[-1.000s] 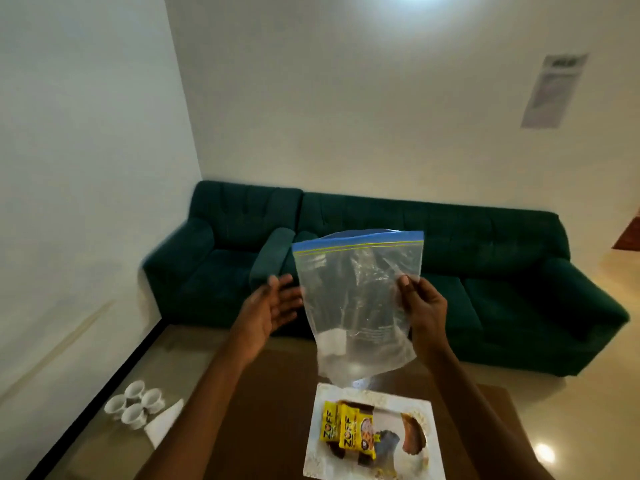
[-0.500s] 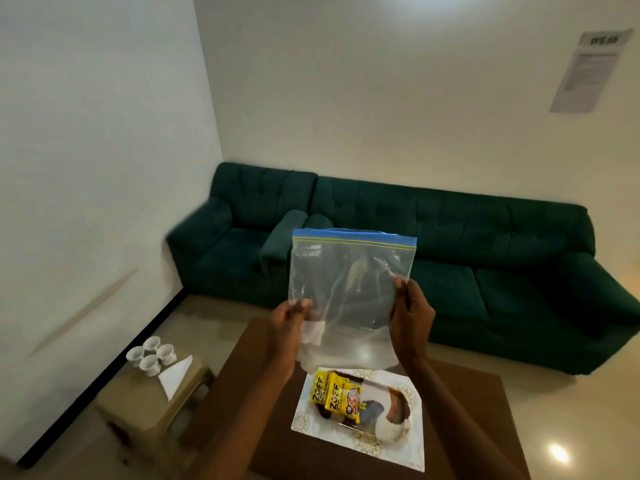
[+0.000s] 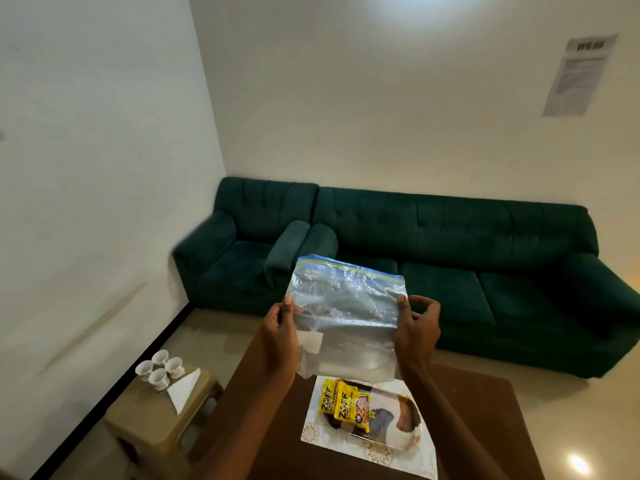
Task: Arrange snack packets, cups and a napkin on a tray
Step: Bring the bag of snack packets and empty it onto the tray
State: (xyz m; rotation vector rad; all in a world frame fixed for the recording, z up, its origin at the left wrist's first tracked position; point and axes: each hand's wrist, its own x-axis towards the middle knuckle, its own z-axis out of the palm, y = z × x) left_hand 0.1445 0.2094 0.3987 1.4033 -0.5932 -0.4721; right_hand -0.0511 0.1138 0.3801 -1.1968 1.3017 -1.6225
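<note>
I hold a clear zip bag (image 3: 346, 317) with a blue seal strip up in front of me, tilted away. My left hand (image 3: 280, 336) pinches its left edge and my right hand (image 3: 417, 329) pinches its right edge. Below the bag, a white patterned tray (image 3: 367, 455) lies on the brown table (image 3: 485, 427). Yellow snack packets (image 3: 343, 403) and some darker packets lie on the tray. Several white cups (image 3: 160, 369) and a folded white napkin (image 3: 183, 389) sit on a small beige stool (image 3: 156, 417) to the left.
A dark green sofa (image 3: 450, 258) stands against the far wall behind the table. A white wall runs along the left, and a paper notice (image 3: 576, 76) hangs on the back wall. The floor between the stool and table is bare tile.
The bag has tipped from upright to leaning away, and both hands now pinch its side edges. The view has pulled back, showing more of the stool and table.
</note>
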